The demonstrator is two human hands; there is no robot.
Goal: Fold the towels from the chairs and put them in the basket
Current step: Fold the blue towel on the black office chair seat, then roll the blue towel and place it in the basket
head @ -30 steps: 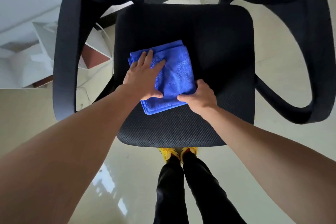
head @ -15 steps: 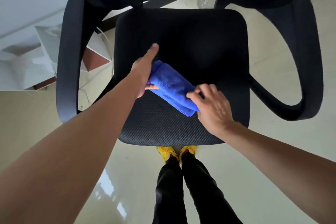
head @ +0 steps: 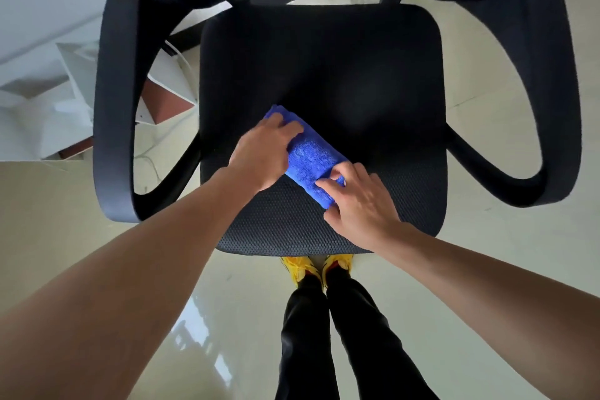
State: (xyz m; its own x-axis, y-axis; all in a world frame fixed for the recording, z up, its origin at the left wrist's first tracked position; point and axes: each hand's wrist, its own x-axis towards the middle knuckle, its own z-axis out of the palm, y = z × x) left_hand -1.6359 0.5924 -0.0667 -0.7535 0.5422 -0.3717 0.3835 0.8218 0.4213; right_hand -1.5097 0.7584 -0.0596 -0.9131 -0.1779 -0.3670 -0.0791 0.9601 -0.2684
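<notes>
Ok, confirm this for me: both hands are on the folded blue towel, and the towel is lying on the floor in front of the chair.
Not quite. The head view shows the left hand and right hand on the folded blue towel, but the towel lies on the black chair seat, not on the floor.

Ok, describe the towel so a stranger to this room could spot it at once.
Start at the black mesh office chair, seen from above. On the front of its seat lies the blue towel, folded into a narrow diagonal strip, left hand on its far end, right hand on its near end. Nothing else on the dark seat is bright blue.
</notes>
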